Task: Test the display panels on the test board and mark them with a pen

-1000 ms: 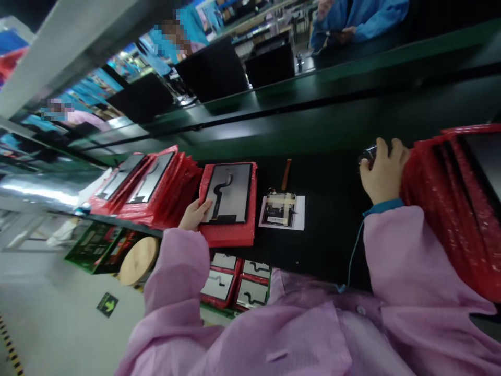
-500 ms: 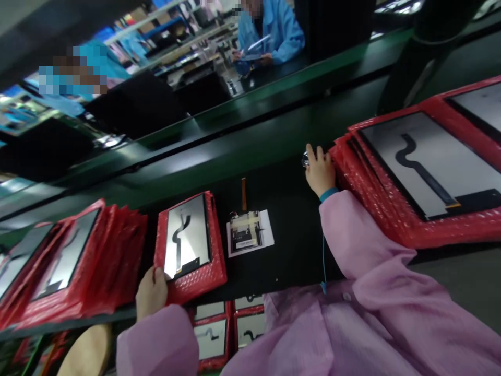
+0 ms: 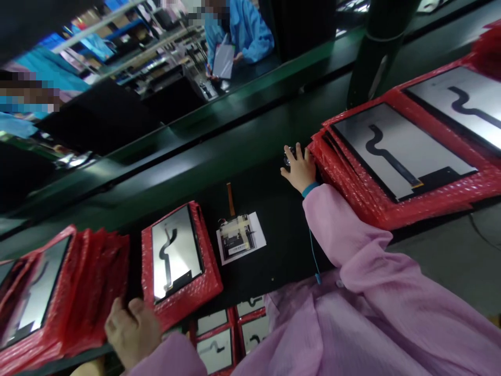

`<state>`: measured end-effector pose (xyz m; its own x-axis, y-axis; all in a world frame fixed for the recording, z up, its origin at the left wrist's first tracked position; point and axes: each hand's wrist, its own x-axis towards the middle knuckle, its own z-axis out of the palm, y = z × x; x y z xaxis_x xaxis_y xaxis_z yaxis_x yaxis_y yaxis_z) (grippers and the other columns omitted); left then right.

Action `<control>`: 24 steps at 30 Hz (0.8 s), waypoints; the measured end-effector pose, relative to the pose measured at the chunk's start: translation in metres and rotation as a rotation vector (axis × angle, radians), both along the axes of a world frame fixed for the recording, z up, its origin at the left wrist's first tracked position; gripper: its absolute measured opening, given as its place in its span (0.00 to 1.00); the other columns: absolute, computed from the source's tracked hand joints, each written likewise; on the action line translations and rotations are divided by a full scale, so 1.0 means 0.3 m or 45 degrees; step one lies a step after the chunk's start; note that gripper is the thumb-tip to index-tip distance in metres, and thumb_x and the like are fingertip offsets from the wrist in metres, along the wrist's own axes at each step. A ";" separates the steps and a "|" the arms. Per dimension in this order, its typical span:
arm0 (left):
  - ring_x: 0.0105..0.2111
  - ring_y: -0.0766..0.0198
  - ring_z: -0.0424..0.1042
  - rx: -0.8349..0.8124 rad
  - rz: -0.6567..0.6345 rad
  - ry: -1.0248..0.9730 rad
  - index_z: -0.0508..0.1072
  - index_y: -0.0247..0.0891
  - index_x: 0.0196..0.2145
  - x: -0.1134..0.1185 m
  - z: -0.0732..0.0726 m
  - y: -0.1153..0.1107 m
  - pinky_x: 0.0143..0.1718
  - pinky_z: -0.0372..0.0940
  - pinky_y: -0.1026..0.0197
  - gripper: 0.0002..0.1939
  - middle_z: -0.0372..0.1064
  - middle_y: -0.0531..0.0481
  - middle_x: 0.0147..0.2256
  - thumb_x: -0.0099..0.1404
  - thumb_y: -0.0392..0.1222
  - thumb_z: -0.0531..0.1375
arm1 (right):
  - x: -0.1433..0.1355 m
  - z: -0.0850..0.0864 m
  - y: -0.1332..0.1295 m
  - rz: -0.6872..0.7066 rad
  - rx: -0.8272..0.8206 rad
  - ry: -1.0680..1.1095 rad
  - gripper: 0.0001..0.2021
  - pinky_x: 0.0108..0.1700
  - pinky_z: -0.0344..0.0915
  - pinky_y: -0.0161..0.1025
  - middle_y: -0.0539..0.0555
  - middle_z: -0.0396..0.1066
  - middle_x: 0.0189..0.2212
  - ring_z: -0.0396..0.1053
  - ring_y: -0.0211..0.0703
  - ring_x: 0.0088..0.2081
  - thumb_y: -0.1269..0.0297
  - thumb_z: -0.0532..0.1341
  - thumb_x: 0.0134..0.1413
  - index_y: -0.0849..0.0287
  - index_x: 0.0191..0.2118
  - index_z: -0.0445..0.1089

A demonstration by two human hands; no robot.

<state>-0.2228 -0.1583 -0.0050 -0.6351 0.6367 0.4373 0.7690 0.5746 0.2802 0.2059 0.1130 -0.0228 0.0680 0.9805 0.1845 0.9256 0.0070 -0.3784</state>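
Note:
My left hand [image 3: 133,331] is at the lower left, fingers loosely curled and blurred, between a red-wrapped stack [image 3: 97,282] and a screen panel [image 3: 178,253] lying on red bubble wrap; what it holds, if anything, cannot be made out. My right hand [image 3: 300,168] has its fingers spread over a small shiny object [image 3: 288,155], beside the right stack of red bubble wrap [image 3: 344,183]. A circuit board [image 3: 237,237] on white paper, with an orange ribbon cable [image 3: 230,199] above it, lies between my hands.
Large panels with black flex cables [image 3: 403,151] rest on the right stack. More panels [image 3: 215,350] sit below the black table edge. A green rail [image 3: 219,151] runs behind the table, and a dark post [image 3: 370,68] rises at upper right. A person in blue [image 3: 250,31] holds a sheet beyond.
My left hand has come off the corner of the middle panel and moved left and down. My right hand's fingers have spread beside the right stack. The view has shifted.

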 end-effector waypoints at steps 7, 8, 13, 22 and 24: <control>0.59 0.44 0.71 0.627 -0.871 0.317 0.69 0.52 0.64 0.308 0.006 0.023 0.59 0.67 0.41 0.28 0.74 0.45 0.57 0.68 0.39 0.57 | 0.022 0.116 -0.249 0.198 0.326 0.093 0.29 0.70 0.56 0.58 0.65 0.58 0.67 0.54 0.61 0.68 0.59 0.54 0.68 0.65 0.70 0.57; 0.59 0.45 0.71 0.590 -0.994 0.269 0.68 0.52 0.65 0.361 -0.001 0.034 0.60 0.67 0.42 0.29 0.73 0.45 0.58 0.67 0.38 0.58 | 0.041 0.130 -0.321 0.230 0.400 0.103 0.26 0.70 0.57 0.57 0.63 0.60 0.66 0.54 0.59 0.68 0.58 0.53 0.69 0.63 0.68 0.61; 0.57 0.53 0.72 0.231 -1.480 -0.150 0.64 0.51 0.66 0.615 -0.063 0.080 0.56 0.70 0.50 0.29 0.70 0.45 0.58 0.69 0.35 0.56 | 0.193 0.139 -0.645 0.011 0.715 -0.009 0.21 0.66 0.62 0.56 0.58 0.71 0.58 0.63 0.54 0.63 0.67 0.58 0.65 0.53 0.63 0.65; 0.54 0.57 0.74 0.082 -2.027 -0.971 0.72 0.42 0.58 0.982 -0.060 0.181 0.55 0.70 0.55 0.17 0.74 0.41 0.52 0.75 0.39 0.54 | 0.378 0.059 -0.741 -0.450 0.836 -0.123 0.03 0.66 0.59 0.61 0.56 0.77 0.48 0.73 0.52 0.53 0.63 0.61 0.65 0.53 0.41 0.73; 0.54 0.58 0.73 0.033 -2.025 -1.219 0.74 0.42 0.56 1.046 -0.043 0.193 0.55 0.68 0.56 0.16 0.74 0.42 0.52 0.76 0.41 0.52 | 0.389 0.061 -0.733 -0.459 0.884 -0.111 0.05 0.64 0.62 0.59 0.55 0.78 0.43 0.74 0.50 0.49 0.62 0.61 0.65 0.54 0.37 0.71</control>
